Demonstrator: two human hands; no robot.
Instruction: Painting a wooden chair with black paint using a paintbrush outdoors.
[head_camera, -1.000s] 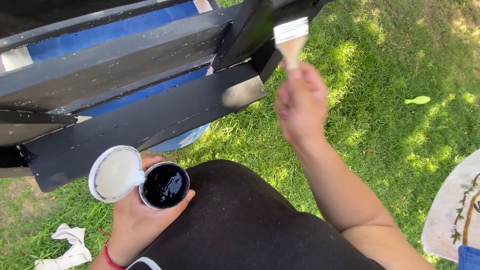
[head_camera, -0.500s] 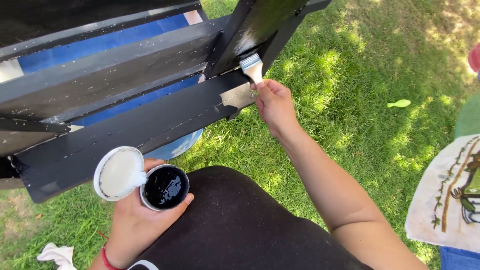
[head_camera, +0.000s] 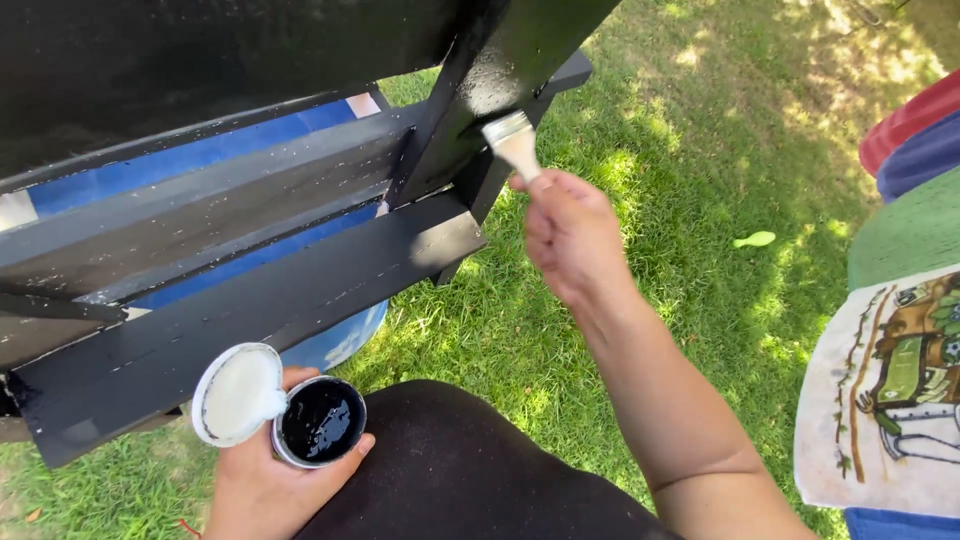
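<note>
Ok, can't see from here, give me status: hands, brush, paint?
Right hand grips paintbrush, bristles at the black upright board. Left hand holds open tin of black paint, lid alongside. Nothing in the way.

A sunny backyard lawn, serving as an outdoor painting spot

Green grass (head_camera: 640, 330) is spreading under everything, with sunlight and shade dappling it far right. A black-painted wooden frame (head_camera: 250, 300) is standing on the lawn at left, and a printed cloth (head_camera: 880, 400) is lying at the right edge.
</note>
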